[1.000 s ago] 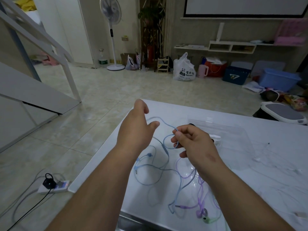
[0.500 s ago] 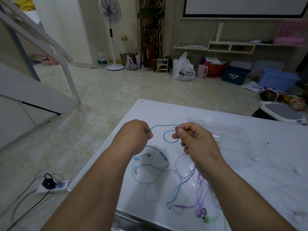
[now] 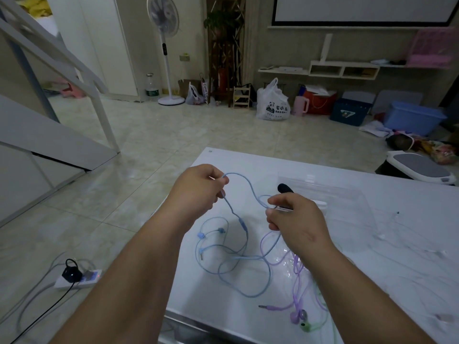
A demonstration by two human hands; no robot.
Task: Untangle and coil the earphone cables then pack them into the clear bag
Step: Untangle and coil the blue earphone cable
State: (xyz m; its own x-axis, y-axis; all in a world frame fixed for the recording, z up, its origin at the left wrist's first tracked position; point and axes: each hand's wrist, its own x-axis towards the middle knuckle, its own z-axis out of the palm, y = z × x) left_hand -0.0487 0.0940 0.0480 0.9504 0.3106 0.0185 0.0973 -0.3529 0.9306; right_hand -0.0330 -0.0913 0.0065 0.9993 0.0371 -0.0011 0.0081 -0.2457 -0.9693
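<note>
— Where is the blue earphone cable right now?
— I see it off the near-left side of the clear bag, partly lifted. One stretch arcs through the air between the two hands. The rest lies in loose loops on the white table, nearer me than the bag, with its blue earbuds farthest left of the bag.
— And the hands?
— The left hand is left of the bag, fingers curled in, with thumb and forefinger pinching the cable at the top of the arc. The right hand overlaps the bag's near-left edge in my view. Its thumb and forefinger are pressed together on the cable where it forms a small loop, and the other fingers are folded under.
— Anything tangled with it?
— A purple earphone cable crosses the blue one under the right wrist, nearer me than the bag. A green earbud lies just beside the purple earbuds, nearer still.
— The bag itself?
— It lies flat on the table. A dark rounded thing shows at its left end, behind the right hand. I can't tell what it is, or whether it is inside.
— Beyond that?
— Far left of the bag, down on the tiled floor, there is a white power strip. Well behind the bag, a pedestal fan and a white shopping bag stand by the wall.
</note>
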